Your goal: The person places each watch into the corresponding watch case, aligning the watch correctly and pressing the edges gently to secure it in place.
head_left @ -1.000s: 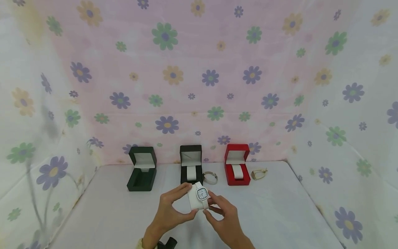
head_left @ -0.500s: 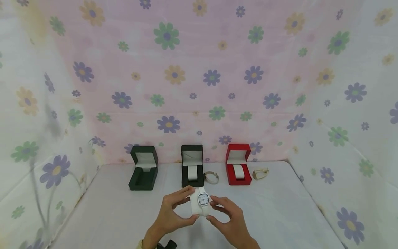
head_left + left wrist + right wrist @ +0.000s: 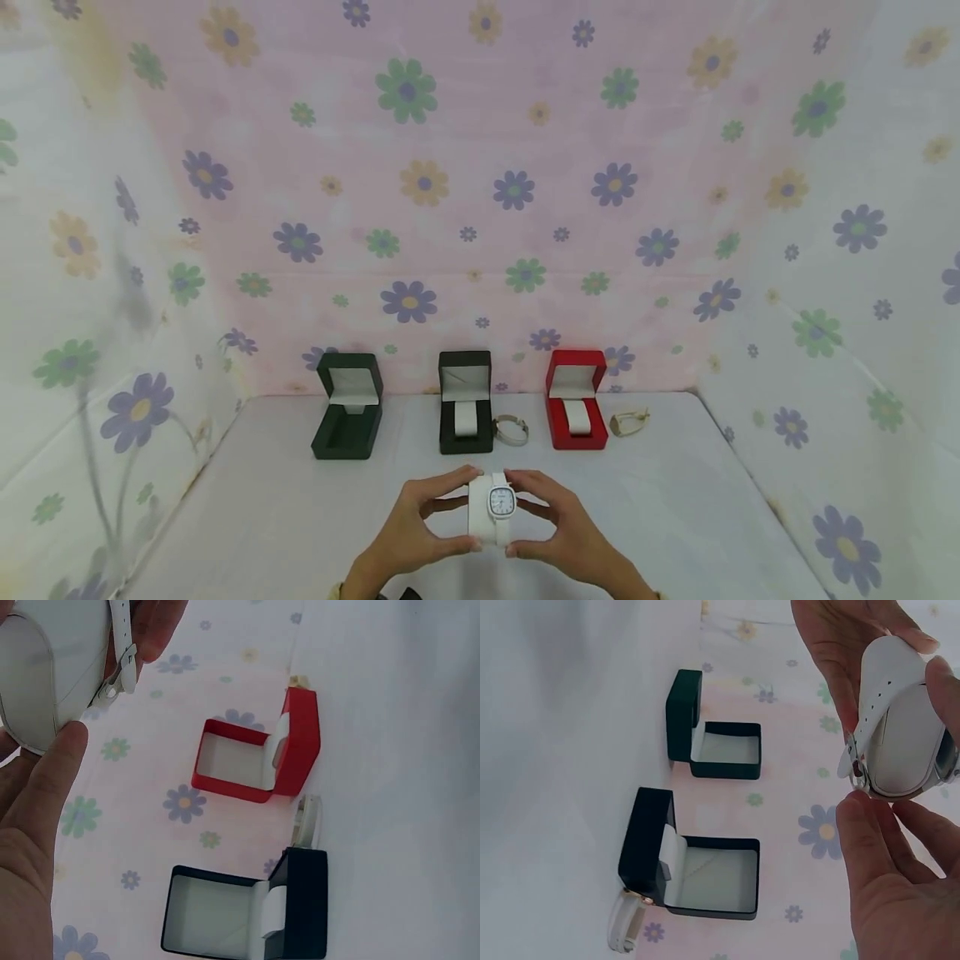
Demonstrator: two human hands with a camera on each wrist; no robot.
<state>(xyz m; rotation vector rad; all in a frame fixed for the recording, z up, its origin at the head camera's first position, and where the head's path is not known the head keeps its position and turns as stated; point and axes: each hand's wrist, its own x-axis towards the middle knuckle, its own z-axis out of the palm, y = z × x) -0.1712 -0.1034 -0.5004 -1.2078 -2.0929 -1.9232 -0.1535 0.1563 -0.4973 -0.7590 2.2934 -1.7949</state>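
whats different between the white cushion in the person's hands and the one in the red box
The held cushion is between the left hand and right hand; the boxed cushion sits in the red box, with no hand on it. The held cushion carries a white watch; the boxed cushion shows no watch. The held cushion is nearer the person than the boxed cushion. Both are white.

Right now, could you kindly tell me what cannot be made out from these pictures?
White watch: head view; dial markings too small to read.
White cushion: left wrist view; cut off by the top edge.
Gold watch: left wrist view; mostly hidden behind the red box.
Dark object: head view; cut off by the bottom edge, so unidentifiable.
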